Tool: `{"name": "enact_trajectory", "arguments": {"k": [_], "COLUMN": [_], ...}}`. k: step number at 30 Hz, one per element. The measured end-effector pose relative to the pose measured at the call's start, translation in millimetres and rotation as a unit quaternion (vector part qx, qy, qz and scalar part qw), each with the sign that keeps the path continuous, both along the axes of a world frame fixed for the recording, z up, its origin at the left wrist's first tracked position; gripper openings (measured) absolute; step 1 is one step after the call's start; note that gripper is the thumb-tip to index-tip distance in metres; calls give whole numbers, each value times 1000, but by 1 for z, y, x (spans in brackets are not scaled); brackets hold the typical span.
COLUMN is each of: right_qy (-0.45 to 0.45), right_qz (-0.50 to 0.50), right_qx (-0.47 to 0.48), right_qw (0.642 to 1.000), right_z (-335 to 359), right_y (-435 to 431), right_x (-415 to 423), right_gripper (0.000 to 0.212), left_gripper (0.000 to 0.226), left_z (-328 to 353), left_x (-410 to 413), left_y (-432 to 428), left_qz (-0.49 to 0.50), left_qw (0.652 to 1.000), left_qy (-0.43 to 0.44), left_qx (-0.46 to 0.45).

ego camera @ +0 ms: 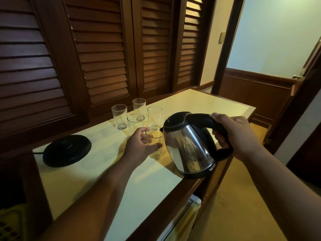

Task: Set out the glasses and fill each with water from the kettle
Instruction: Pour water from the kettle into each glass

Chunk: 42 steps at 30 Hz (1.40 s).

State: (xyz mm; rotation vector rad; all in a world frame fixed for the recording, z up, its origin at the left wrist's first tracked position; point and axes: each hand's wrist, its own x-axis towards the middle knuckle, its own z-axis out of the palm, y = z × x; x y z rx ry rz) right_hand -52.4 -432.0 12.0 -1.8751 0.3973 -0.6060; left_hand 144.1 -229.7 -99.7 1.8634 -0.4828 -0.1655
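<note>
My right hand [234, 136] grips the black handle of a steel kettle [189, 145], held tilted with its spout toward a clear glass [155, 150]. My left hand [139, 145] wraps around that glass, which stands on the cream counter [86, 180]. Whether water is flowing I cannot tell. Behind it stand several empty clear glasses: one at the left [119, 116], a short one [135, 121], a tall one at the back [139, 106] and another to the right [154, 115].
The kettle's round black base [66, 150] sits on the counter at the left with its cord. Dark louvered wooden doors [86, 49] rise behind the counter. The counter's wooden front edge [173, 202] runs below; an open doorway [269, 40] is at the right.
</note>
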Motion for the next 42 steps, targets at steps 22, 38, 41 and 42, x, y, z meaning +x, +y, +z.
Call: {"name": "enact_trajectory", "arguments": {"k": [22, 38, 41, 42], "right_qy": [46, 60, 64, 64], "right_qz": [34, 55, 56, 57], "right_qx": [14, 10, -2, -3], "right_qw": [998, 997, 996, 996], "right_z": [19, 28, 30, 30], "right_y": [-16, -23, -24, -24], "right_x": [15, 24, 25, 25], "right_gripper": [47, 47, 50, 51], "left_gripper": [78, 79, 80, 79], "left_z": [-10, -11, -10, -9], "left_x": [11, 8, 8, 8], "left_y": [0, 1, 1, 1], "left_qz": [-4, 1, 0, -2], "left_qw": [1000, 1000, 1000, 1000], "left_qy": [-12, -2, 0, -1], "left_qx": [27, 25, 27, 29]}}
